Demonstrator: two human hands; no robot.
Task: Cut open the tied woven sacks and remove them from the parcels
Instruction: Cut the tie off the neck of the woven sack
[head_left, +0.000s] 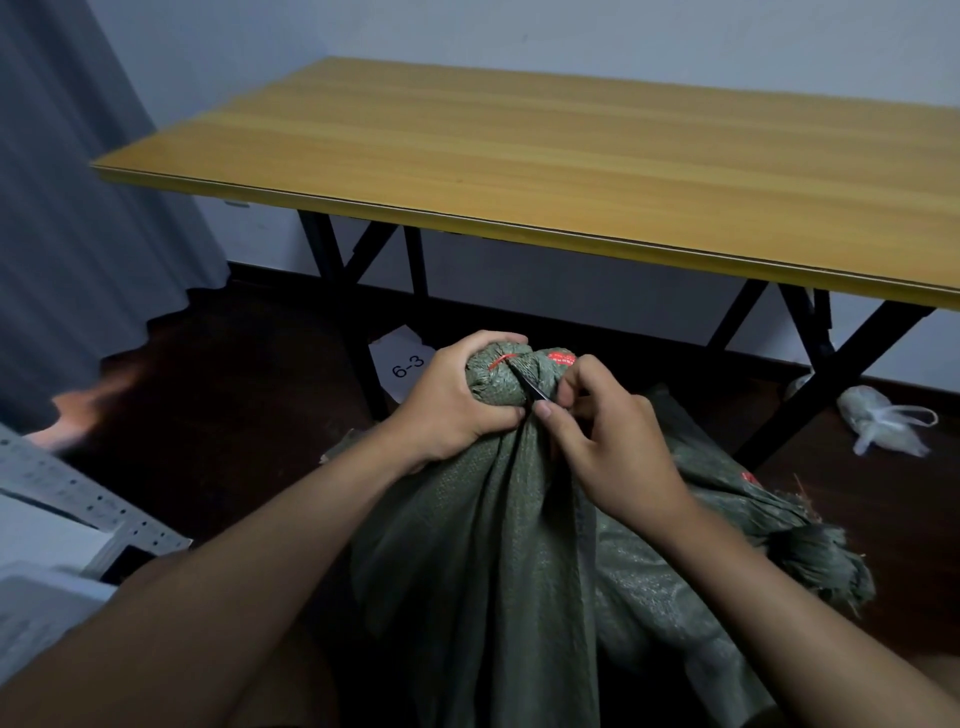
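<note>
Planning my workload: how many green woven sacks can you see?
2: one sack with its tied neck gripped by the left hand, another lying right of it. More may be hidden.

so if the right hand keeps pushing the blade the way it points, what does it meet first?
Likely the red tie around the bunched neck of the green woven sack, just beyond the dark blade in the right hand; depth is unclear.
</note>
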